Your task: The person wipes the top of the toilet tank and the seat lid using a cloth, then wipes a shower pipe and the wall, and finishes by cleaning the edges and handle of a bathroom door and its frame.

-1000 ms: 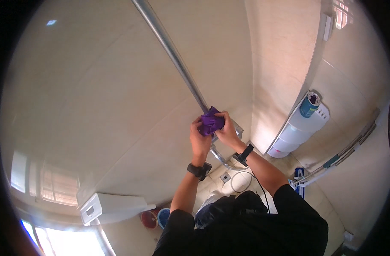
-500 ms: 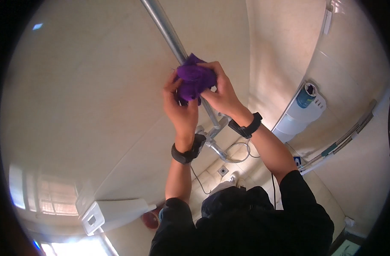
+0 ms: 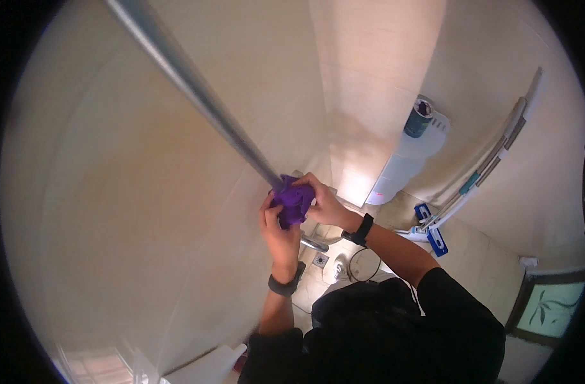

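Observation:
A purple cloth (image 3: 295, 206) is bunched around the silver shower pipe (image 3: 206, 109), which runs from the upper left down to my hands. My left hand (image 3: 280, 238) grips the cloth from the left, fingers curled into it. From the right, my right hand (image 3: 326, 203) pinches the cloth's other side. Just below the cloth, part of the chrome tap (image 3: 314, 243) shows; the rest is hidden by my hands. A dark band circles each wrist.
On the right, a white corner shelf (image 3: 404, 157) bears a dark teal canister (image 3: 419, 118). Mops (image 3: 478, 176) with blue-edged heads lean against the right wall. A looped hose (image 3: 364, 264) hangs near the floor drain (image 3: 320, 260). A framed panel (image 3: 552, 308) stands lower right.
Both hands and the cloth have gone down the pipe, closer to the tap. The view has tilted too, so the mop heads and the framed panel show more.

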Demonstrator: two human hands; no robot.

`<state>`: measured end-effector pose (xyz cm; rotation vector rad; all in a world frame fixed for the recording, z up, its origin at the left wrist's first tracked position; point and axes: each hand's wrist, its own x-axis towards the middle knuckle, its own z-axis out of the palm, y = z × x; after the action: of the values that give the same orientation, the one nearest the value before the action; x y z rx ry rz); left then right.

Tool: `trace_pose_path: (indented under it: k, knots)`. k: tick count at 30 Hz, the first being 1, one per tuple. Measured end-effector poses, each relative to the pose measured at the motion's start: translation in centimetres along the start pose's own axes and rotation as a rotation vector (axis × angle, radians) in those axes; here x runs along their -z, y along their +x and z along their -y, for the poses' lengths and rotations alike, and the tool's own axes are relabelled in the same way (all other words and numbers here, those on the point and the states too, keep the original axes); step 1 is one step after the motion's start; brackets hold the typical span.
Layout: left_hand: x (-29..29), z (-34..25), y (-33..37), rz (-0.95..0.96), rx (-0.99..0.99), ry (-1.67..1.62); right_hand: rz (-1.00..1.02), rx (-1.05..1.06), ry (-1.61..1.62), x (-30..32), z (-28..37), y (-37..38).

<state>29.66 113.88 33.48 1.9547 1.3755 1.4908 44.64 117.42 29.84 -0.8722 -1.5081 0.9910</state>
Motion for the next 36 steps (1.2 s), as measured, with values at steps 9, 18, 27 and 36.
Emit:
trace_pose_path:
  k: [9,18,27,36]
  knots:
    - [0.5,-0.9,-2.4,0.296,0.071,0.11,0.07,-0.207,-0.09,2.3,2.7,-5.0]
    - [-10.0,-11.3,-6.7,0.567,0.025,-0.147,-0.186,-0.222,-0.184,15.3,6.7,-18.0]
    - [-26.3,-23.2,-16.3,0.889,-0.217,-0.195,-0.511,-0.216,-0.349,30.8,8.0,-36.3]
    - [-42.8,-40.8,-25.8,1.081,-0.273,-0.492,-0.837,-0.267,-0.502,48.2,15.9,-52.1]
